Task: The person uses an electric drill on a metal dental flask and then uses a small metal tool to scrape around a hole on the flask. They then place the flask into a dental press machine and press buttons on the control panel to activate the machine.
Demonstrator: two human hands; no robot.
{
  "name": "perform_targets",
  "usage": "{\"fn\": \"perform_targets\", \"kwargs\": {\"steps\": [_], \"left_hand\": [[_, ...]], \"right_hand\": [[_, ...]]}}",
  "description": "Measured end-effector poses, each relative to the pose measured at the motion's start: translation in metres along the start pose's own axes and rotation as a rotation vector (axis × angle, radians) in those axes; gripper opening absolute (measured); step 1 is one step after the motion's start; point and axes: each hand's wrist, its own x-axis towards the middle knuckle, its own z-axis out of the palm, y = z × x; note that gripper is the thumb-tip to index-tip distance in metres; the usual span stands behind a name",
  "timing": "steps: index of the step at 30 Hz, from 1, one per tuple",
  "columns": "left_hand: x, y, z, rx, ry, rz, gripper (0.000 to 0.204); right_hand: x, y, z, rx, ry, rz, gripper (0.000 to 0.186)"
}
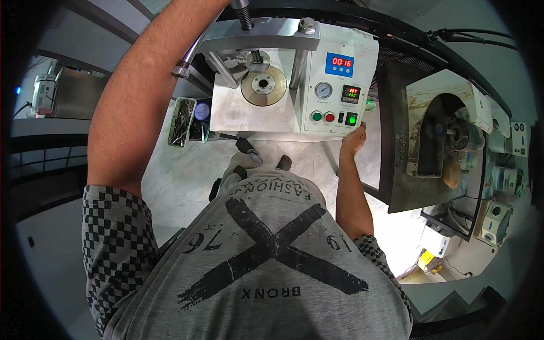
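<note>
In front of me stands a white benchtop press (255, 116) with a steel crossbar (260, 37) on upright posts. Under its threaded spindle (258, 56) lies a round metal plate (264, 86) with a hub in the middle. My left arm stretches up past the crossbar's left end, and its hand is beyond the upper edge of the picture. My right hand (354, 141) is closed at the lower right corner of the press housing, just below the control panel (334, 93). Its fingertips are partly hidden by the corner.
A green-rimmed tray (181, 122) of metal rods and a blue-lidded jar (202, 111) sit left of the press. To the right, a dark-framed machine (396, 141) has an arched opening around a motor-like part (458, 135). Tiled floor (164, 175) shows below the press.
</note>
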Motion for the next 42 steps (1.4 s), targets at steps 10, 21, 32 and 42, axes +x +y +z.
{"fn": "perform_targets", "kwargs": {"steps": [10,21,32,42], "left_hand": [[0.001,0.001,0.003,0.017,0.021,0.011,0.046],[0.003,0.005,0.006,0.061,0.074,-0.034,0.054],[0.006,-0.002,0.005,0.036,0.031,0.008,0.049],[-0.004,0.008,-0.002,0.024,0.008,-0.022,0.049]], "right_hand": [[0.004,0.011,0.0,0.008,0.014,-0.023,0.048],[-0.002,0.002,-0.003,0.042,-0.04,0.024,0.047],[0.002,0.012,-0.001,0.104,-0.025,0.03,0.048],[0.002,0.019,0.0,0.08,-0.011,-0.042,0.044]]}}
